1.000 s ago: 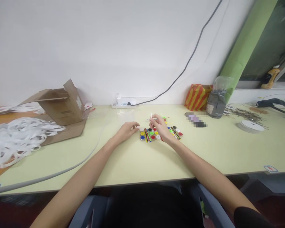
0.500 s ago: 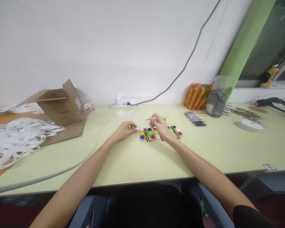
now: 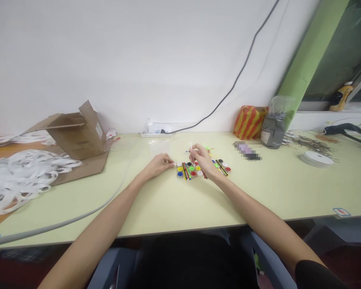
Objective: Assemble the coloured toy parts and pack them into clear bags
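Small clear pots with coloured lids (image 3: 180, 175) stand in rows on the table, with thin bundles of coloured sticks (image 3: 187, 171) lying between them. At the left end of the rows, my left hand (image 3: 159, 165) is closed, thumb and fingertips pinched on a small white piece whose shape is mostly hidden. My right hand (image 3: 203, 159) hovers over the middle of the rows, pinching a slim white stick (image 3: 191, 144) held upright. Its lower end points down among the pots. Behind that hand lie some loose coloured pieces (image 3: 209, 150), partly covered.
A cardboard box (image 3: 78, 136) and a heap of white strips (image 3: 21, 176) occupy the left side. Across the table's left part runs a grey hose (image 3: 87, 214). Near the wall are a power strip (image 3: 156, 133), a striped bag (image 3: 249, 122) and a phone (image 3: 247, 151). A white roll (image 3: 316, 159) lies right.
My left fingertips have shifted very slightly, and less of the white piece shows between them. The right hand and the pots look the same.
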The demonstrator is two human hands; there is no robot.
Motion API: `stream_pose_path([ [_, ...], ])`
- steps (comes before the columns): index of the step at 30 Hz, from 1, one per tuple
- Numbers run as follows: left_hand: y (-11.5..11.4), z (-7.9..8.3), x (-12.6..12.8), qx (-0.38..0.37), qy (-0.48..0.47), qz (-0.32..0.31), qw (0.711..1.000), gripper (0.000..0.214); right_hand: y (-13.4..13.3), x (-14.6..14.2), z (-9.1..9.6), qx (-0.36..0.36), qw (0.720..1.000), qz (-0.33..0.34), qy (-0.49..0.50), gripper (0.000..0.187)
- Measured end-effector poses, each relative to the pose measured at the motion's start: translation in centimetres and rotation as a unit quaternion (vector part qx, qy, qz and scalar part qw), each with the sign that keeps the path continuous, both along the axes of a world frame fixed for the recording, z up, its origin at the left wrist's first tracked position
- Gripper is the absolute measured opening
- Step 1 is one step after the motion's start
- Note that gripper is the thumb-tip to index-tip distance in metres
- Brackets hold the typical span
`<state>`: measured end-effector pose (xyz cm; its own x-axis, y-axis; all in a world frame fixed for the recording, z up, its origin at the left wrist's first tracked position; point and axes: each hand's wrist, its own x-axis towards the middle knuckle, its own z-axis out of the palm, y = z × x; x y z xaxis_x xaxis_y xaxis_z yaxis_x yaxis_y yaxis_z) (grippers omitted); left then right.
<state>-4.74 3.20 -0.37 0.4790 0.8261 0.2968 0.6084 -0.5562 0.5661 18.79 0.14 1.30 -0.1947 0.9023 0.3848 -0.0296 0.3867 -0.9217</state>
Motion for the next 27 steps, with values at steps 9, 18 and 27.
stream_pose_path([
  [9, 0.22, -0.08, -0.15, 0.005, 0.012, -0.009, 1.000, 0.034, 0.06, -0.06, -0.05, 0.001, 1.000, 0.002, 0.000, 0.028],
  [18, 0.57, -0.01, -0.23, 0.010, 0.035, -0.012, 0.999, 0.033, -0.11, -0.22, 0.18, -0.002, 1.000, 0.006, -0.010, 0.031],
  [27, 0.57, -0.18, -0.16, 0.027, 0.042, -0.010, 0.999, 0.029, -0.53, -0.12, 0.57, -0.003, 1.000, 0.003, -0.018, 0.034],
])
